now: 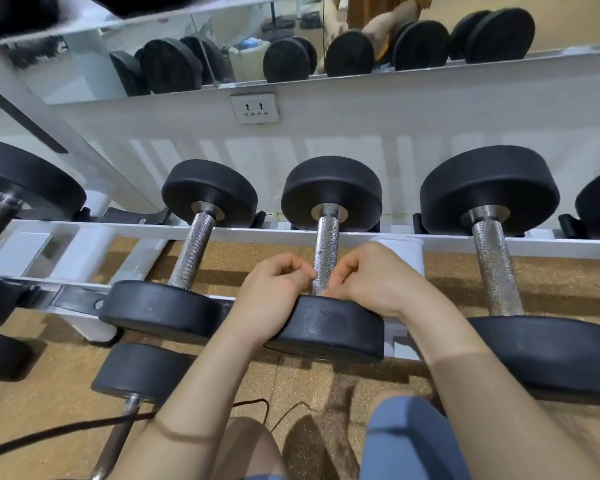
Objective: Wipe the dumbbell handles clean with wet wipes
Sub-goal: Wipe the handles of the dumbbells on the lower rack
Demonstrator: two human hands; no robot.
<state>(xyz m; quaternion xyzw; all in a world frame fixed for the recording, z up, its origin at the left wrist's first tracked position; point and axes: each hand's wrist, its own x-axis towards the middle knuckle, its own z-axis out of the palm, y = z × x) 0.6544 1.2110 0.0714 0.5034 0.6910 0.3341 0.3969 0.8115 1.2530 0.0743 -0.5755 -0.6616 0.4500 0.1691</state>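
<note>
We're on the middle dumbbell [329, 327] now, lying across the white metal rack [118, 233] with its handle [326, 247] running away from us. That handle is a straight steel bar, cross-hatched with fine knurling and glinting silver. Capping it are two thick round heads in matte black rubber, the near one scuffed pale on its rim.

Our left hand [278, 292] sits against the left side of the bar at its near end, wrist resting on the near head. Our right hand [371, 278] mirrors it from the right. Both sets of fingers are curled in tight, with the knuckles bunched and the tips up against the steel. Whether they are pinching a wipe or anything else we cannot tell, since the curled fingers hide whatever lies between them.

Either side, more of the same: a slimmer dumbbell to the left [193, 251] and a heavier one to the right [496, 268], each with a knurled bar and smooth black discs. Beneath lies a speckled, cork-coloured floor [250, 252] with a dark cable [66, 431] trailing across it. A white wall socket [255, 108] sits on the wall behind.
</note>
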